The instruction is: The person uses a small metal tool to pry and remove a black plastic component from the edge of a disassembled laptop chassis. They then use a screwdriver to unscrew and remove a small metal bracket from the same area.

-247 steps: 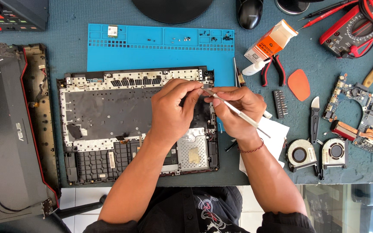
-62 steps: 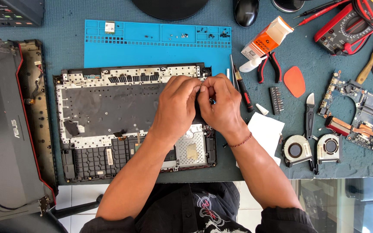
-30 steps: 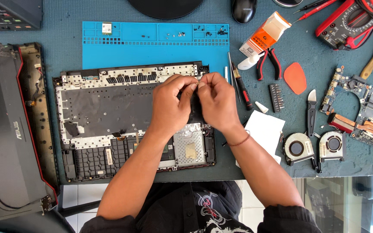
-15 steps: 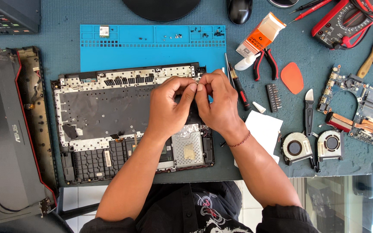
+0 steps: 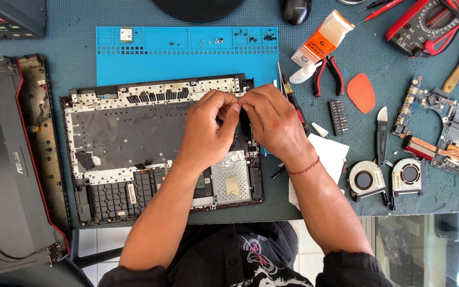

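Since earlier: tweezers gone from right hand (image 5: pixel 274 122). Both hands, left hand (image 5: pixel 208 130) included, fingertips pinched together over laptop palmrest (image 5: pixel 128 138); pinched item indiscernible.

Two hands, left hand (image 5: pixel 208 130) and right hand (image 5: pixel 272 122), meet at centre frame. Two round cooling fans (image 5: pixel 365 179) (image 5: pixel 409 174) sit at lower right. One orange pick (image 5: pixel 360 92), one circuit board (image 5: pixel 447 130), one blue mat (image 5: pixel 150 53).
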